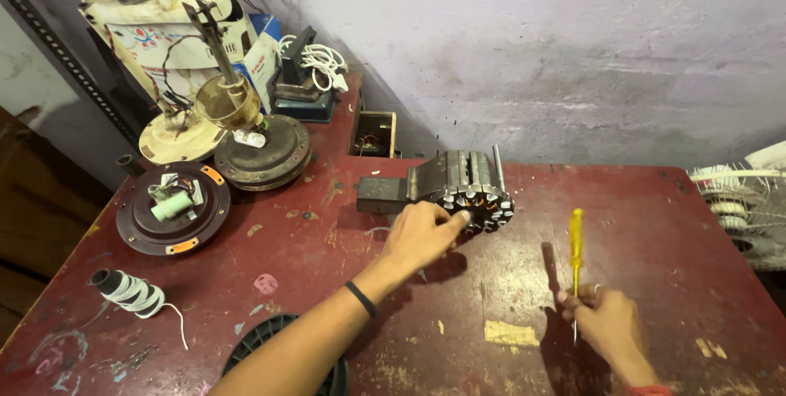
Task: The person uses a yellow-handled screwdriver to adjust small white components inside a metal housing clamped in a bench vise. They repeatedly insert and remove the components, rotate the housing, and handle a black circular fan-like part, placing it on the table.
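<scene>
Two hands, ribbed metal stator

You are working in a small repair workshop for electric fans. Your bench is a worn red table, its paint chipped and scratched, set into the corner of a stained, unpainted wall. Dismantled ceiling fan motors and a round motor base plate lie at the far left, with loose wires showing. A wound stator core sits mid-bench on a metal block. A yellow-handled screwdriver stands in your right hand. A spool of white wire lies at the near left. A wire fan guard shows at the right edge. White cables are heaped in the corner.
</scene>
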